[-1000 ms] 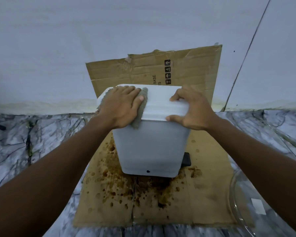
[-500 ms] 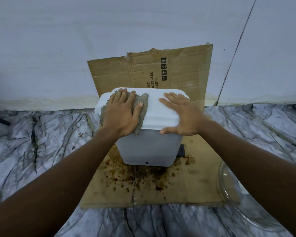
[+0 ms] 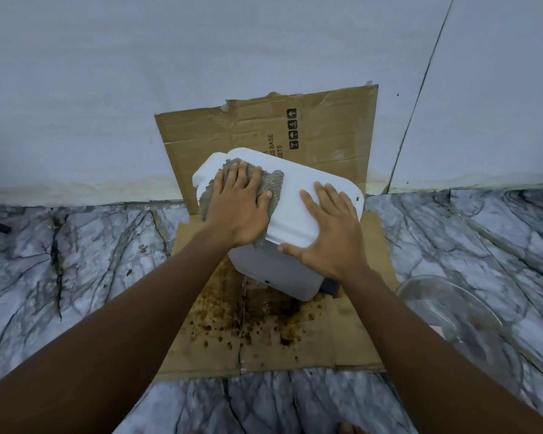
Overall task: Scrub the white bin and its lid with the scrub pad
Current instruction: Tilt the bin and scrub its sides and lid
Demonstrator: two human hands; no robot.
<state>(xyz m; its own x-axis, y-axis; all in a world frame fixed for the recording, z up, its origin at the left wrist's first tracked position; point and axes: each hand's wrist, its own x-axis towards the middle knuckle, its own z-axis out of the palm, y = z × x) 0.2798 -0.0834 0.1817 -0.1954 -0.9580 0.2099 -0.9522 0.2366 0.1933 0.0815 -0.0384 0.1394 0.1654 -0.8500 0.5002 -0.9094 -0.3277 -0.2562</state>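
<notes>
At frame centre we press our left hand, fingers straight, on the grey scrub pad to rub the closed lid of the white plastic bin. Our right hand, fingers spread flat, bears on the lid, likely so the bin does not slide on the stained brown cardboard.

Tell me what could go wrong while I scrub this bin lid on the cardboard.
1. Both hands press from above: the left hand on the scrub pad, the right hand flat on the lid. The white bin stands on a cardboard sheet, so it might slide or tip.
2. A glass bowl sits close beside the right forearm; a wide stroke could knock it.
3. The brown stains on the cardboard lie at the bin's base and could smear onto it.
</notes>
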